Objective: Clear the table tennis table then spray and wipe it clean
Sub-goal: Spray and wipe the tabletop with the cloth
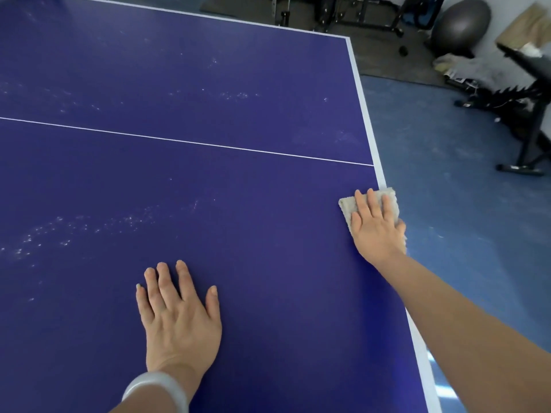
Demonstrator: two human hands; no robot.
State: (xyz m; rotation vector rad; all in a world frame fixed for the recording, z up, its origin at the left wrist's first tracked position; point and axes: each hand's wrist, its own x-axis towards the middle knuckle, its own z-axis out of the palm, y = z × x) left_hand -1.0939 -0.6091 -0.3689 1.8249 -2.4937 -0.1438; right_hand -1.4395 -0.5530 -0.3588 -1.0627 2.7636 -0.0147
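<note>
Head view, wiping step. I see the table (208,84) already free of loose items in this frame, its blue top flecked with pale droplets (44,236) at the left and further patches beyond the centre line (185,141); I judge the spraying done here and the wipe under way. My right hand (377,228) lies flat, fingers straight, pressing a grey cloth (346,205) onto the table at its right edge, the cloth partly overhanging the white border (368,120). My left hand (179,317) rests open and spread on the top nearer me, holding nothing, apparently as a brace. The next move, as I judge it, calls for drawing the cloth leftward across the wet flecks under even pressure. Most of the cloth is hidden beneath the hand; no spray bottle is in view; the table's near and left parts are cut off; clutter on the floor (447,204) is too blurred to name.
</note>
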